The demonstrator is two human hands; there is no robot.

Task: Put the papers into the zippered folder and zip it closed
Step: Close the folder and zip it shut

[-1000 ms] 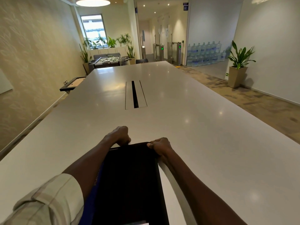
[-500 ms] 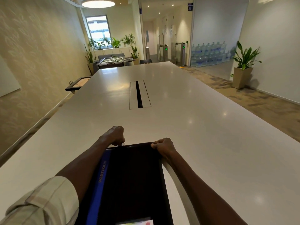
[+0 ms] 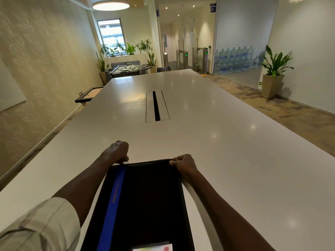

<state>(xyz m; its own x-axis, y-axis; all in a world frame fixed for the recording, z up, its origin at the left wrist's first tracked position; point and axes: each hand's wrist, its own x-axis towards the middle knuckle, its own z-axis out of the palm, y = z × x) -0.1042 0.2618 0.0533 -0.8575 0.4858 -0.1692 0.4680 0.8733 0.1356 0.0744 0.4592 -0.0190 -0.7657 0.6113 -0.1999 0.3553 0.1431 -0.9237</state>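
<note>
A black zippered folder (image 3: 150, 200) with a blue stripe along its left side lies flat on the white table (image 3: 226, 142), close to the near edge. My left hand (image 3: 117, 152) is closed at the folder's far left corner, pinching something small there, probably the zipper pull. The far right corner is gripped by my right hand (image 3: 184, 163). A white label or paper (image 3: 153, 248) with a red mark shows at the folder's near end. No loose papers are visible.
A cable slot (image 3: 156, 105) is set into the middle of the table. Beyond the far end stand a foosball table (image 3: 128, 68) and plants. A potted plant (image 3: 273, 73) and stacked water bottles (image 3: 235, 59) stand to the right.
My left hand has shifted left and a little farther along the folder's far edge, uncovering the blue stripe. The right hand keeps its grip on the right corner.
</note>
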